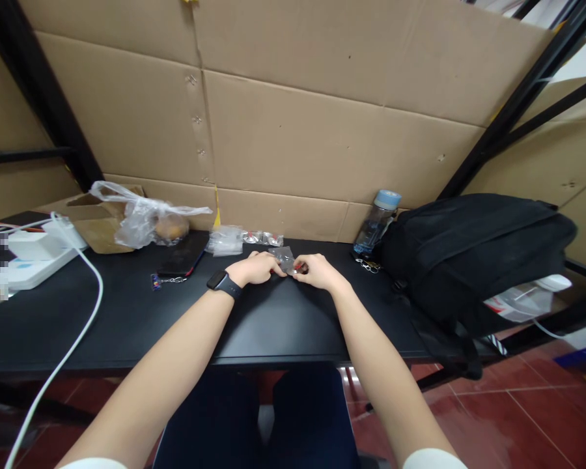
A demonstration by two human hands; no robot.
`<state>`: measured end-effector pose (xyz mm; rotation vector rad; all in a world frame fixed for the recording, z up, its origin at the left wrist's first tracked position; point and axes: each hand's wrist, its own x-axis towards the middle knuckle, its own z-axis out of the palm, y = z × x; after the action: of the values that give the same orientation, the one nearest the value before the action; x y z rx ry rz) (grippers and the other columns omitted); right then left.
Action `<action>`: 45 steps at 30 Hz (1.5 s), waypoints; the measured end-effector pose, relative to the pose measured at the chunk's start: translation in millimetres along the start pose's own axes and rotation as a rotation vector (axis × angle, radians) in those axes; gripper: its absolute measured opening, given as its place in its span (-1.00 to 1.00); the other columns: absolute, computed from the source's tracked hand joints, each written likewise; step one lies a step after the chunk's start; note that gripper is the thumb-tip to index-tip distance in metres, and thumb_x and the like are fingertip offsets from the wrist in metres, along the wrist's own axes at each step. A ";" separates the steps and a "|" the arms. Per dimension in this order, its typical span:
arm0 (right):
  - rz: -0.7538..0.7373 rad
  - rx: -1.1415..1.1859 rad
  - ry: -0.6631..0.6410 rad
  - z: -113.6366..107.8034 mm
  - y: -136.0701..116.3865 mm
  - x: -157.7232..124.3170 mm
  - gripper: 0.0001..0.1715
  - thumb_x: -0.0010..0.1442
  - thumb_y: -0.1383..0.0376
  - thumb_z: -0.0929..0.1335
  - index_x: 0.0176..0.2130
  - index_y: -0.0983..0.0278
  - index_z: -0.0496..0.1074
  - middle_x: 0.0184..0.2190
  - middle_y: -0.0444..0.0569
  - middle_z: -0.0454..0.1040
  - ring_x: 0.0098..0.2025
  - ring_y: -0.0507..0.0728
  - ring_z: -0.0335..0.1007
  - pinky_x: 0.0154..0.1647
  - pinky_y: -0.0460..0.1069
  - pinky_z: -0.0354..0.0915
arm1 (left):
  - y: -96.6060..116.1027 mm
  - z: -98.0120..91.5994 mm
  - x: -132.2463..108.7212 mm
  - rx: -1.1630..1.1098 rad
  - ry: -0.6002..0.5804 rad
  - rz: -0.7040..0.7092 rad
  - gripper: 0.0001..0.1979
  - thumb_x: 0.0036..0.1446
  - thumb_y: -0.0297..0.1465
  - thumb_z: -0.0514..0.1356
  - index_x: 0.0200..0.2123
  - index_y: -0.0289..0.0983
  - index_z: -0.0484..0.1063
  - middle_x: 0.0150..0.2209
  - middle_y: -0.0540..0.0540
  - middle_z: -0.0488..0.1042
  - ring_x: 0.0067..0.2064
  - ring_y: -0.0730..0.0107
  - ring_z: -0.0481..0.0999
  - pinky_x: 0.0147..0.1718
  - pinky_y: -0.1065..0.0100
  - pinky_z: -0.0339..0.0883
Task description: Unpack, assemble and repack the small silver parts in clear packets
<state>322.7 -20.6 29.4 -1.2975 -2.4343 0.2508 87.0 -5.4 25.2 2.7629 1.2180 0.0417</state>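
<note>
My left hand (254, 268), with a black watch on its wrist, and my right hand (316, 271) meet over the black table (127, 319). Both are closed in a pinch on a small clear plastic bag (284, 258) that has a bit of red in it. Just behind the hands lie more small clear bags (244, 239) in a loose row against the cardboard wall.
A black backpack (473, 257) fills the table's right end, with a blue-capped bottle (377, 225) and keys beside it. At left are a dark phone (183, 256), a keychain (163, 281), a plastic bag with something round (149, 221), a white power strip (39, 257) and cable.
</note>
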 end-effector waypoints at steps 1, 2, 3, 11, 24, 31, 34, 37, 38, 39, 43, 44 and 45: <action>0.000 0.001 0.015 1.3 0.0 1.2 -0.77 0.10 0.23 0.50 -0.19 0.21 0.58 -0.37 -0.08 0.61 -0.30 0.09 0.51 -0.23 -0.08 0.24 | 0.4 -0.3 -0.1 -0.003 0.001 0.004 -0.39 0.17 -0.59 0.03 0.07 0.20 0.52 0.26 0.03 0.41 0.30 0.09 0.31 0.19 0.05 0.16; -0.005 -0.003 0.027 2.5 -0.2 2.5 -0.78 0.09 0.22 0.52 -0.22 0.22 0.58 -0.37 -0.08 0.59 -0.31 0.08 0.49 -0.25 -0.08 0.23 | 0.9 -0.6 -0.1 -0.004 0.001 0.006 -0.39 0.16 -0.60 0.03 0.06 0.20 0.53 0.26 0.03 0.41 0.31 0.08 0.30 0.19 0.04 0.15; -0.013 -0.012 0.036 3.7 -0.6 3.7 -0.79 0.08 0.22 0.53 -0.24 0.24 0.57 -0.37 -0.07 0.58 -0.32 0.07 0.48 -0.26 -0.09 0.22 | 1.5 -0.8 -0.1 -0.004 0.000 0.005 -0.39 0.16 -0.60 0.03 0.06 0.20 0.53 0.26 0.03 0.41 0.32 0.08 0.28 0.20 0.02 0.13; -0.049 -0.001 0.055 13.0 -3.1 4.3 -0.85 0.08 0.39 0.47 -0.26 0.27 0.58 -0.34 -0.06 0.52 -0.37 0.04 0.41 -0.31 -0.10 0.22 | 1.3 3.7 1.2 -0.031 -0.002 -0.043 -0.37 0.15 -0.61 0.05 0.04 0.24 0.52 0.30 0.07 0.36 0.36 0.00 0.19 0.22 -0.09 0.06; 0.135 -0.347 0.179 18.8 -20.4 18.1 -0.64 0.12 0.16 0.54 -0.13 0.18 0.45 -0.16 -0.04 0.50 -0.13 0.16 0.41 -0.20 -0.01 0.13 | 9.6 -6.4 -4.7 -0.006 -0.038 -0.021 -0.34 0.15 -0.62 0.04 0.07 0.30 0.48 0.32 0.07 0.32 0.37 0.05 0.16 0.23 -0.15 0.04; 0.244 -0.417 0.224 27.0 -19.2 26.5 -0.75 0.21 0.15 0.48 -0.17 0.19 0.44 -0.16 -0.01 0.52 -0.11 0.18 0.43 -0.13 0.02 0.15 | 10.2 -4.5 -3.4 -0.022 -0.013 -0.022 -0.36 0.12 -0.62 0.06 0.03 0.25 0.53 0.35 0.13 0.27 0.37 0.08 0.14 0.26 -0.10 0.01; 0.301 -0.366 0.256 28.7 -14.8 28.6 -0.81 0.23 0.19 0.46 -0.17 0.19 0.46 -0.17 0.00 0.54 -0.14 0.16 0.45 -0.12 0.01 0.16 | 9.0 -3.9 -2.5 -0.022 0.012 -0.010 -0.39 0.10 -0.62 0.06 -0.02 0.19 0.58 0.33 0.10 0.30 0.36 0.08 0.15 0.25 -0.05 0.02; 0.208 -0.149 0.182 23.0 -5.6 28.2 -0.76 0.18 0.19 0.47 -0.15 0.20 0.48 -0.24 -0.06 0.56 -0.22 0.11 0.45 -0.19 -0.04 0.20 | 9.2 -5.3 -3.6 -0.046 0.125 0.002 -0.47 0.09 -0.63 0.06 -0.08 0.05 0.62 0.23 0.02 0.43 0.29 0.11 0.26 0.22 0.03 0.06; 0.152 -0.050 0.151 19.5 -1.9 27.0 -0.74 0.19 0.18 0.46 -0.12 0.20 0.48 -0.26 -0.08 0.56 -0.25 0.09 0.45 -0.21 -0.06 0.21 | 9.7 -5.8 -4.3 -0.057 0.177 0.002 -0.49 0.09 -0.62 0.08 -0.07 0.00 0.60 0.17 -0.01 0.47 0.24 0.13 0.32 0.19 0.06 0.09; 0.099 0.042 0.131 15.6 2.0 25.4 -0.75 0.23 0.18 0.42 -0.10 0.21 0.48 -0.28 -0.09 0.56 -0.28 0.07 0.45 -0.23 -0.07 0.23 | 10.5 -6.1 -4.8 -0.065 0.230 -0.003 -0.51 0.08 -0.61 0.10 -0.03 -0.03 0.56 0.13 -0.04 0.50 0.19 0.14 0.36 0.16 0.08 0.11; -0.004 0.166 0.176 5.4 15.5 16.1 -0.74 0.29 0.36 0.30 -0.04 0.24 0.49 -0.23 -0.07 0.55 -0.29 0.04 0.42 -0.17 -0.07 0.28 | 15.8 -4.3 -3.7 -0.030 0.387 -0.088 -0.60 0.08 -0.51 0.23 0.00 -0.11 0.43 0.05 -0.11 0.51 0.13 0.07 0.40 0.11 0.08 0.13; -0.016 0.142 0.180 5.5 17.8 14.4 -0.71 0.23 0.40 0.34 -0.04 0.23 0.49 -0.21 -0.06 0.54 -0.27 0.05 0.42 -0.15 -0.06 0.28 | 17.2 -3.5 -2.6 -0.018 0.401 -0.108 -0.68 0.10 -0.47 0.24 -0.06 -0.13 0.45 0.03 -0.12 0.52 0.13 0.05 0.39 0.11 0.07 0.12; -0.024 0.116 0.177 6.6 19.6 13.4 -0.66 0.15 0.42 0.40 -0.05 0.22 0.50 -0.20 -0.06 0.53 -0.24 0.06 0.41 -0.13 -0.05 0.28 | 18.5 -2.6 -1.5 -0.015 0.407 -0.124 -0.78 0.13 -0.44 0.24 -0.13 -0.14 0.46 -0.01 -0.12 0.54 0.13 0.04 0.40 0.12 0.05 0.09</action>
<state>328.2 1.6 20.2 -1.1879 -2.2508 0.2552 99.4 -18.6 30.1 2.7416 1.4640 0.6250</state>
